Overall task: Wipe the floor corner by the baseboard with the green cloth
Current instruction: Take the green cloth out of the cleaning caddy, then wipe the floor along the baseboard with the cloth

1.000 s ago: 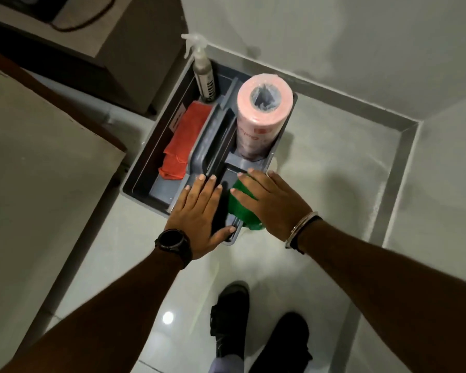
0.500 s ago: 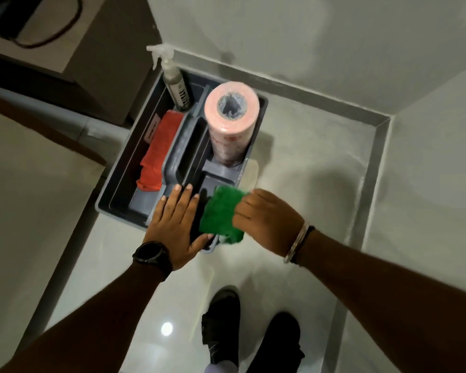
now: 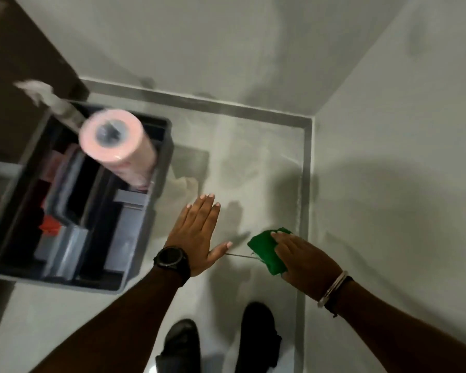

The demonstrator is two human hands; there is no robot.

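The green cloth point(image 3: 265, 249) is folded under my right hand point(image 3: 304, 258), which grips it just left of the grey baseboard point(image 3: 306, 184) along the right wall. Whether the cloth touches the floor is unclear. The floor corner point(image 3: 303, 127) lies further ahead, where the two baseboards meet. My left hand point(image 3: 197, 235) is flat and empty, fingers together and thumb out, between the caddy and the cloth, over the pale floor tile. A black watch sits on my left wrist, a metal bangle on my right.
A grey cleaning caddy point(image 3: 156, 211) stands on the floor at left, holding a pink roll of wipes point(image 3: 119, 146), a red cloth point(image 3: 49, 227) and a blurred spray bottle point(image 3: 41, 94). Dark furniture point(image 3: 16, 76) rises behind it. My black shoes point(image 3: 256, 337) are at the bottom.
My right hand lifted the green cloth out of the caddy and carried it right, to the right-hand baseboard. My left hand left the caddy's edge and moved right over the floor.
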